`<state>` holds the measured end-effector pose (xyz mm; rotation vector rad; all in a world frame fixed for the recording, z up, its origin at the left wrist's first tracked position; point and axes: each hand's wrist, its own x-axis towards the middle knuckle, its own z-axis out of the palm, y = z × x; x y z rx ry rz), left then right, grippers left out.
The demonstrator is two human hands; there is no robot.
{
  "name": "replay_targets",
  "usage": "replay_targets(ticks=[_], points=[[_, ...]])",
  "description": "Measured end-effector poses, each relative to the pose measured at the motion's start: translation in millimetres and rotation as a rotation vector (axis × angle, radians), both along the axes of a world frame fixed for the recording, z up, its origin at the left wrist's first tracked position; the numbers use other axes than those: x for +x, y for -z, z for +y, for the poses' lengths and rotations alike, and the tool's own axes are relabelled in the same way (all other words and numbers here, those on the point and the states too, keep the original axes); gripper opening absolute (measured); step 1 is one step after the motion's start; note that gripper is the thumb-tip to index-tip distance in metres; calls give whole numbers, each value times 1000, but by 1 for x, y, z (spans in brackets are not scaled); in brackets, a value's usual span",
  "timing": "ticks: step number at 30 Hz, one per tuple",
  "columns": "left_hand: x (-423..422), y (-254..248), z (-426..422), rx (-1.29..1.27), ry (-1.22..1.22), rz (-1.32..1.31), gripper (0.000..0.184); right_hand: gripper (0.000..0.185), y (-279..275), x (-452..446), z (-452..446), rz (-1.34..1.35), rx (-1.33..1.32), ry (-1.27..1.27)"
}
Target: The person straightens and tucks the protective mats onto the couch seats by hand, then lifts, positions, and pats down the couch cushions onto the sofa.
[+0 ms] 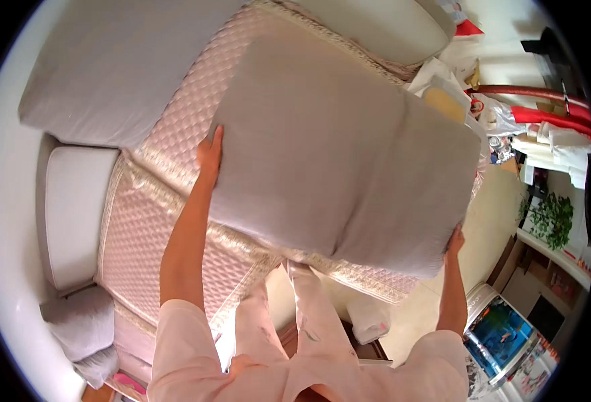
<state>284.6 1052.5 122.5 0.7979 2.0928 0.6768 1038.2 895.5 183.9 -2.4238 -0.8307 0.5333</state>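
A large grey sofa cushion (335, 147) fills the middle of the head view, held by its two ends above a pink quilted sofa cover (195, 107) with a lacy beige trim. My left hand (209, 155) grips the cushion's left edge; its thumb and a finger show, while the others are hidden beneath. At the lower right corner my right hand (455, 241) is closed on the cushion's edge, its fingers partly hidden. A crease runs across the cushion's right part.
Another grey cushion (121, 74) leans at the upper left. Smaller grey pillows (81, 325) lie at the lower left. On the right are white bags (503, 117), a green plant (551, 220) and a container with a blue picture (500, 335). A white bag (369, 318) sits near my legs.
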Motion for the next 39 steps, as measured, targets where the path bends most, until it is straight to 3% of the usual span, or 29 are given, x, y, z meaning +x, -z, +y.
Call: replay_targets(ticks=[4,6,9,12,13,14,15,18,20,22,24,26,28,30,31,32,33,34,35,37,38,39], points=[[-9,-80,-30,151,-108,59,62,45,-110,-52,23,118,140,-30],[-39,-111,-77,119,-191,42,59,43,-181,-134,34,117,188,-101],[-102,-147,-183,109,-393,82,59,39,-233,-203,36,215,171,-192],[-153,-190,-304,97,-722,61,58,38,-235,-270,32,300,150,-271],[-180,-194,-353,0,-721,95,59,37,-232,-294,35,309,147,-303],[-193,-203,-394,127,-804,152,59,36,-228,-323,37,311,159,-381],[-208,-220,-432,85,-875,175,60,35,-223,-356,39,314,170,-457],[-259,-234,-566,15,-998,315,59,31,-187,-411,48,286,151,-654],[-282,-239,-638,61,-1062,288,57,31,-205,-500,38,436,130,-692],[-298,-221,-712,176,-1082,213,55,32,-174,-533,39,257,70,-882],[-301,-185,-759,-21,-1021,403,49,28,-119,-570,36,27,238,-1243],[-316,-143,-794,-230,-921,577,45,23,-59,-578,39,192,-51,-1341],[-311,-126,-801,-294,-785,698,46,24,-75,-618,-3,37,163,-1443],[-255,-127,-755,-355,-653,754,50,31,-86,-647,-41,-160,320,-1582],[-222,-118,-742,-144,-545,703,51,30,-96,-666,-71,-193,381,-1599],[-191,-101,-734,-49,-317,820,57,31,-105,-686,-107,-227,440,-1617],[-155,-106,-716,-126,-295,564,65,34,-103,-698,-140,-250,392,-1697],[-119,-106,-701,16,-193,513,73,38,-106,-718,-192,528,51,-1351],[-80,-92,-694,206,-139,421,69,47,-100,-725,-234,908,-119,-1191],[-37,-131,-676,-102,450,321,59,42,-89,-720,-297,442,-86,-2051],[-16,-132,-684,146,426,365,52,41,-84,-717,-329,283,79,-2385],[8,-109,-708,167,395,158,42,32,-86,-704,-354,381,-62,-2481]])
